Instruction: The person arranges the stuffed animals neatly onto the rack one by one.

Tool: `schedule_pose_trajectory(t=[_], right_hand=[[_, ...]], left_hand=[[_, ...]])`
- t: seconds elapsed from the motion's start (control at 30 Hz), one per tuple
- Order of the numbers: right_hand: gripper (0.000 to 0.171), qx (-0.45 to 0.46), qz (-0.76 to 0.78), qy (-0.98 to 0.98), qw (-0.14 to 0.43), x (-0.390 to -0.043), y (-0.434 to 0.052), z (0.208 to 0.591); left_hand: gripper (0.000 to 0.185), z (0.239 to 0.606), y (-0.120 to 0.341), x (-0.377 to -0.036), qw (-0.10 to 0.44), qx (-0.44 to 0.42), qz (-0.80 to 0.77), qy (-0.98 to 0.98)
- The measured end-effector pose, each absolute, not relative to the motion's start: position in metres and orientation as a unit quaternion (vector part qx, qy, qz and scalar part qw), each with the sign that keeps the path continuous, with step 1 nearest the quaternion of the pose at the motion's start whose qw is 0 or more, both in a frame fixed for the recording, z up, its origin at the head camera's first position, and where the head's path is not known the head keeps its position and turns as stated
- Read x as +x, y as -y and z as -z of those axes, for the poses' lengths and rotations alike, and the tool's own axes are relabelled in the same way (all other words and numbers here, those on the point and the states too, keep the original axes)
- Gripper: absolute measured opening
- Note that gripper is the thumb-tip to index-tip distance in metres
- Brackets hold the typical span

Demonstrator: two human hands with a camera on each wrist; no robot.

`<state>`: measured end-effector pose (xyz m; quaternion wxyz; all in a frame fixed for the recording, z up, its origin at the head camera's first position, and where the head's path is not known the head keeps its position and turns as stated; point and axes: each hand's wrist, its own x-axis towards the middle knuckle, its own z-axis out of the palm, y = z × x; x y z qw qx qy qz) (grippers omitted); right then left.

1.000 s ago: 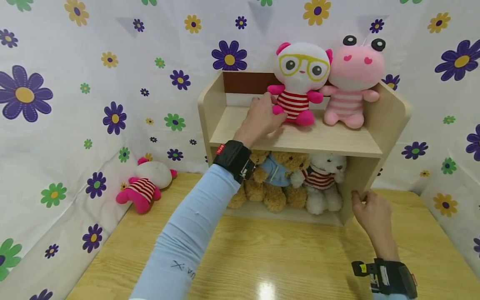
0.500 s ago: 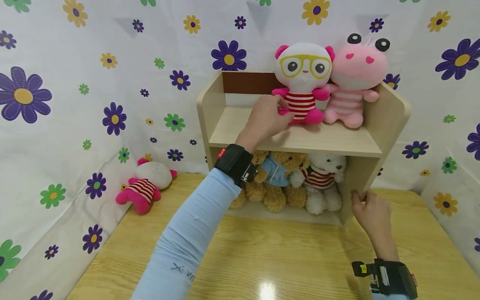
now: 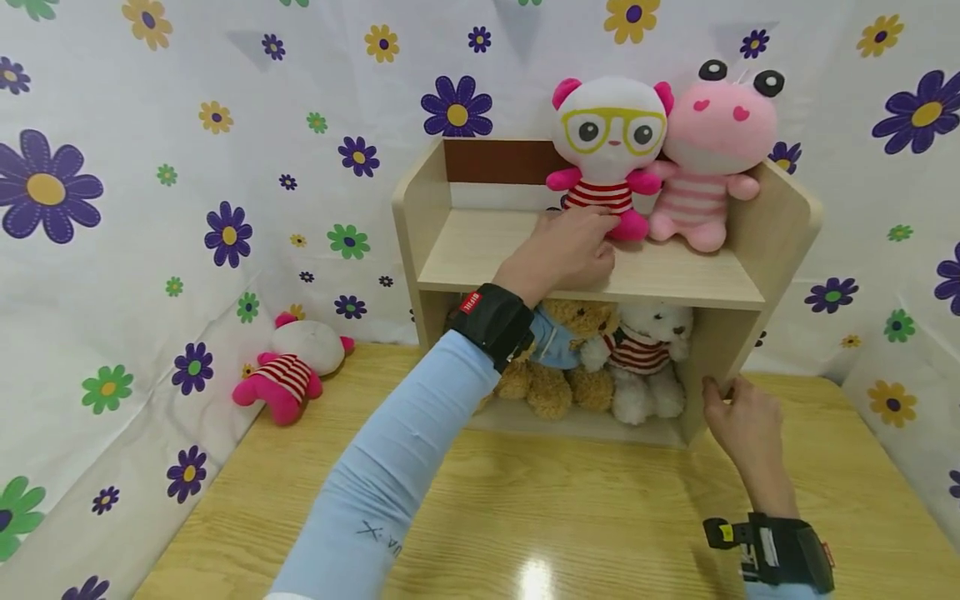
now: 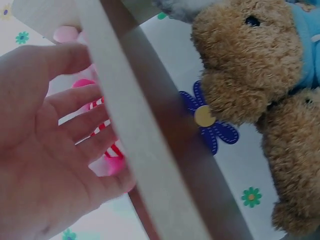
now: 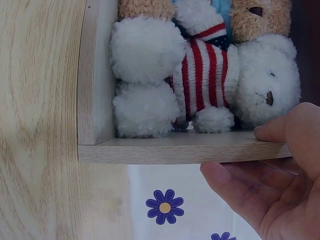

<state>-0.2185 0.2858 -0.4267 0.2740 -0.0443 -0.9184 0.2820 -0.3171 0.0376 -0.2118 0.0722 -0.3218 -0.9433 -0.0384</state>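
A white-and-pink panda plush [image 3: 615, 125] with yellow glasses sits on the top shelf. My left hand [image 3: 566, 254] is in front of its striped belly, covering part of its lower body. In the left wrist view, the fingers [image 4: 82, 117] are loosely extended at the plush; whether they press it is hidden. Beside the panda, on its right, leans a pink striped plush [image 3: 720, 137] with big black eyes. My right hand [image 3: 746, 437] pinches the right side panel of the wooden shelf [image 5: 185, 152], thumb inside and fingers outside.
The lower compartment holds brown teddy bears [image 3: 551, 392] and a white bear [image 3: 647, 358] in a striped sweater. Another panda plush [image 3: 292, 375] lies on its side at the table's left, by the flowered backdrop. The wooden table [image 3: 600, 517] extends in front.
The panda plush on the top shelf has shifted right, closer against the pink plush. My left hand has followed rightward and now lies lower across its belly. My right hand stays put.
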Motion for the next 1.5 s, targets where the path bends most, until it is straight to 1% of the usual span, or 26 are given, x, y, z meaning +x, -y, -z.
schedule_pose_trajectory(t=[0.13,0.23,0.33,0.43,0.53,0.6,0.67,0.83,0.9,0.97,1.1,1.23,1.5], right_hand=[[0.036,-0.036,-0.286,0.918,0.271,-0.218,-0.286,0.427],[0.036,-0.031,-0.288,0.917,0.274,-0.217,-0.285,0.428],[0.035,-0.028,-0.287,0.917,0.277,-0.217,-0.286,0.430],[0.036,-0.032,-0.286,0.916,0.278,-0.217,-0.286,0.429],[0.036,-0.038,-0.287,0.916,0.279,-0.218,-0.287,0.428],[0.036,-0.039,-0.287,0.916,0.279,-0.218,-0.286,0.428],[0.035,-0.038,-0.287,0.915,0.281,-0.218,-0.286,0.428],[0.035,-0.036,-0.285,0.915,0.281,-0.218,-0.285,0.428],[0.035,-0.038,-0.285,0.916,0.281,-0.218,-0.285,0.428],[0.036,-0.041,-0.285,0.916,0.279,-0.217,-0.285,0.428],[0.038,-0.048,-0.284,0.919,0.270,-0.216,-0.286,0.429],[0.039,-0.059,-0.286,0.921,0.259,-0.213,-0.286,0.431],[0.035,-0.045,-0.281,0.917,0.281,-0.216,-0.287,0.431]], left_hand=[[0.054,0.215,-0.040,-0.322,0.032,-0.311,0.040,0.949],[0.059,0.218,-0.040,-0.324,0.015,-0.304,0.045,0.952],[0.061,0.220,-0.039,-0.324,0.012,-0.307,0.058,0.950],[0.059,0.221,-0.036,-0.321,0.030,-0.324,0.078,0.942],[0.057,0.222,-0.029,-0.310,0.069,-0.354,0.101,0.927],[0.055,0.226,-0.021,-0.297,0.108,-0.381,0.123,0.910],[0.051,0.235,-0.012,-0.281,0.159,-0.412,0.148,0.885],[0.034,0.276,0.019,-0.238,0.295,-0.504,0.216,0.783],[0.029,0.296,0.033,-0.224,0.323,-0.521,0.230,0.756],[0.024,0.315,0.050,-0.214,0.338,-0.521,0.233,0.749],[0.021,0.353,0.092,-0.207,0.333,-0.478,0.247,0.774],[0.021,0.385,0.148,-0.210,0.326,-0.392,0.260,0.820],[0.023,0.416,0.258,-0.222,0.336,-0.192,0.216,0.896]])
